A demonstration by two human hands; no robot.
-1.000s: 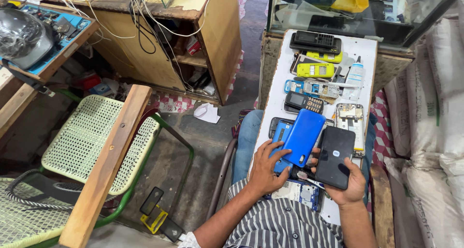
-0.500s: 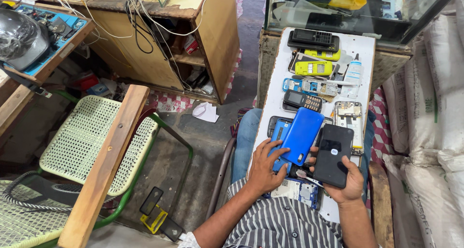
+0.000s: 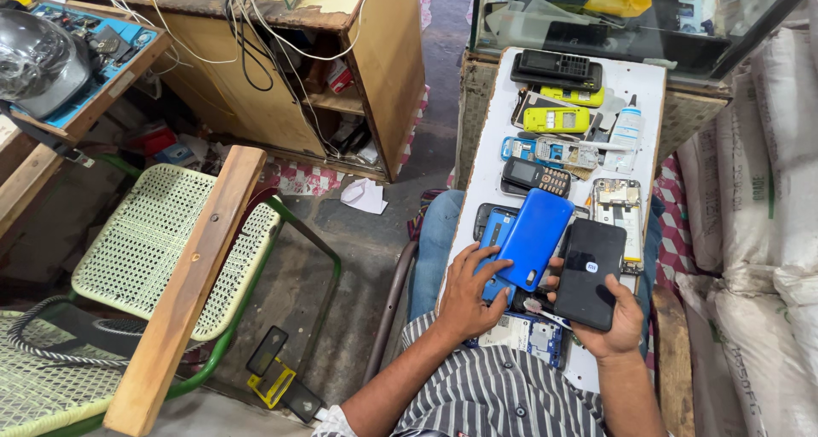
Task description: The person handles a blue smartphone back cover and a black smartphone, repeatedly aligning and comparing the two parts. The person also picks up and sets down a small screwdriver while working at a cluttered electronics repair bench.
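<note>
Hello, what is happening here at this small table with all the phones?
A person in a striped shirt sits at a narrow white board covered with phones and phone parts. The left hand holds a blue phone back cover, tilted above another blue piece. The right hand holds a black phone with its back up. Further along the board lie a yellow phone, a black keypad phone, an opened phone body and a small white bottle.
</note>
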